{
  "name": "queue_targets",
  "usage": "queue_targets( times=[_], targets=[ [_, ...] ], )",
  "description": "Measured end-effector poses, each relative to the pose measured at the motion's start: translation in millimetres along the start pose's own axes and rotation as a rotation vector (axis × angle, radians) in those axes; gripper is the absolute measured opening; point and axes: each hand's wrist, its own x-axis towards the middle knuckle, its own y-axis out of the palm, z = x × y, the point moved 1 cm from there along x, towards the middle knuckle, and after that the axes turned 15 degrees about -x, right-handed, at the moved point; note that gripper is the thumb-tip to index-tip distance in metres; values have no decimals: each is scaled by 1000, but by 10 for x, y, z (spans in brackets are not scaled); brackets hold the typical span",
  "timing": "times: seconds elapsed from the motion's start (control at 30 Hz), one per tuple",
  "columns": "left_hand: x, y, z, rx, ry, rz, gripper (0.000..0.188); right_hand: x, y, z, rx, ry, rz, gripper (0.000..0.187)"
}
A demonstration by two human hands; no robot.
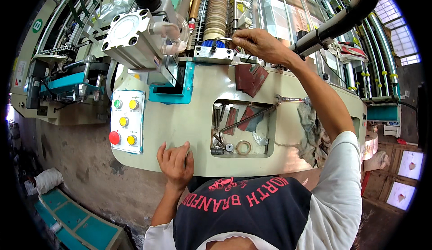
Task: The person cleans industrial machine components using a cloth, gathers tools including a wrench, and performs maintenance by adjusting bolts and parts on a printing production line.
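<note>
My right hand [256, 45] is stretched forward to the end of a ribbed roller [216, 13], its fingers pinched on a slim, light metal tool [224, 38] whose exact kind is too small to make out. The tool's tip lies by a dark upright bolt [213, 46] on a metal block [202, 54]. A blue ring of bristle-like pieces shows between the roller and this block. Down at the machine's front edge, my left hand [175, 162] rests with loosely bent fingers apart and nothing visible in them. Dark red sandpaper sheets [250, 79] lie on the cream panel [198, 110] below my right wrist.
A recessed tray [271, 135] holds bolts, a long bent bar, sandpaper and a ring. Beside it lie a wrench [292, 100] and a grey rag [312, 128]. Left stand a button panel [128, 121] with a red button and an air cylinder [128, 34]. A black hose [337, 22] arches at upper right.
</note>
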Motion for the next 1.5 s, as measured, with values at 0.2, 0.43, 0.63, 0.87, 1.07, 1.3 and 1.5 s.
queue_targets(
  times=[0.2,0.43,0.63,0.87,1.07,1.3,1.5],
  targets=[
    [-22,-15,2,5,-45,6,31,136,-15,-87,74,-15,160,30],
    [9,-22,-9,1,-37,22,32,384,-147,-297,-42,-146,243,29],
    [12,-13,-3,-8,-49,15,31,475,-206,-280,-123,-197,303,26],
    [-15,2,11,-2,-47,1,35,43,79,-12,53,134,250,38],
    [-4,25,-10,20,-32,35,34,-79,1147,1086,1581,600,-330,19],
    [4,9,-8,7,-8,40,33,-42,1134,1025,1449,442,-320,29],
    [3,22,11,-1,8,-13,34,-114,560,252,403,44,-208,28]
  ],
)
